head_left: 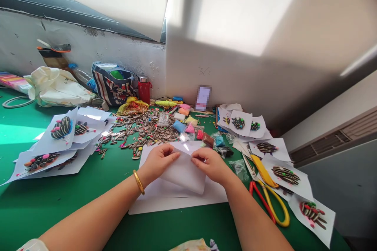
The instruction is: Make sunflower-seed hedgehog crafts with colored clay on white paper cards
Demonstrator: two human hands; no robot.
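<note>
My left hand, with a gold bangle at the wrist, is closed in a pinch on the upper left edge of a folded white paper sheet. Opposite it, my right hand pinches the same paper near its upper right edge. The fold hangs tilted toward me, over more white paper lying flat on the green table. Just beyond the hands lies a spread of striped sunflower seeds. Colored clay lumps, among them a blue one and a brown one, sit behind the paper.
Paper cards with seed figures lie in a left pile and along the right. Yellow-and-red scissors and a yellow utility knife rest right of my hand. A red flask, bags and a phone stand at the back.
</note>
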